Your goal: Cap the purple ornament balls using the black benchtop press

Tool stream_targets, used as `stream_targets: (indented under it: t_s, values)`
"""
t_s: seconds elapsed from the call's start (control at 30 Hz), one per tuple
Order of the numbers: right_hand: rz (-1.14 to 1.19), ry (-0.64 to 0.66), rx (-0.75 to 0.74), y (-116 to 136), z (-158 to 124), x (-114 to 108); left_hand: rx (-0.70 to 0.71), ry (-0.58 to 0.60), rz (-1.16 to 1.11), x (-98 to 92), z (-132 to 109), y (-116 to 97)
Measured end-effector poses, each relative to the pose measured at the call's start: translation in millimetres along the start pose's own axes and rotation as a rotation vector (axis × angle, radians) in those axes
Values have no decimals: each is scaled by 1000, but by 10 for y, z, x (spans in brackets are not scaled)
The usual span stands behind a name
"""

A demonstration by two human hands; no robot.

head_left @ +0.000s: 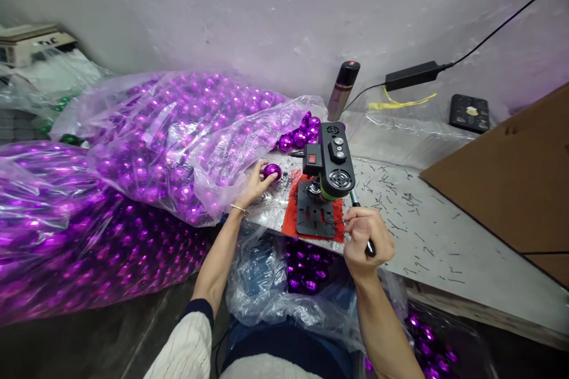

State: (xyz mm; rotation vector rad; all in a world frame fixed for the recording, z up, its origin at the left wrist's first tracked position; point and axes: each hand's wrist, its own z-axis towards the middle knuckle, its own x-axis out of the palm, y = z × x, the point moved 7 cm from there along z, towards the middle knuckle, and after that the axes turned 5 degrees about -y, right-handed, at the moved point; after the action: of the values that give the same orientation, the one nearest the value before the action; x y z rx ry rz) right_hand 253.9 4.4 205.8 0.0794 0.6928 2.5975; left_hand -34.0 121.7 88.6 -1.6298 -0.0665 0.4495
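My left hand (256, 185) is closed round a shiny purple ball (272, 171) on the table, just left of a small black bench press machine (329, 173). That machine stands on a red mat (293, 217) with a black base plate. My right hand (367, 239) grips the machine's lever handle (361, 220), fingers wrapped round it, at the table's near edge. A few loose purple balls (300, 136) lie behind the machine.
Big clear plastic bags of purple balls (169, 136) fill the left side. Another open bag of balls (306, 272) sits in my lap below the table edge. A spray can (343, 89), a power adapter (411, 74), a cardboard sheet (515, 177) and scattered metal bits lie on the table.
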Motion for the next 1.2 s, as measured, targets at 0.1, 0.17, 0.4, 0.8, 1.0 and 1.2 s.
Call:
stream_targets:
  t_s: [0.1,0.17,0.4,0.8,1.0,1.2]
  values:
    - [-4,2,-3,5,3,3,-178,153,-428,271,-185,43]
    - [-16,1,10,2,9,4,-258,233,-658,424,-317,60]
    - [-28,8,7,31,58,4,-470,227,-903,708,-527,223]
    - [-27,6,-9,33,64,2,-371,289,-764,551,-738,145]
    - [-30,7,-15,28,53,4,-365,276,-722,511,-763,210]
    - [-20,6,-14,58,125,10,-344,276,-690,596,-772,208]
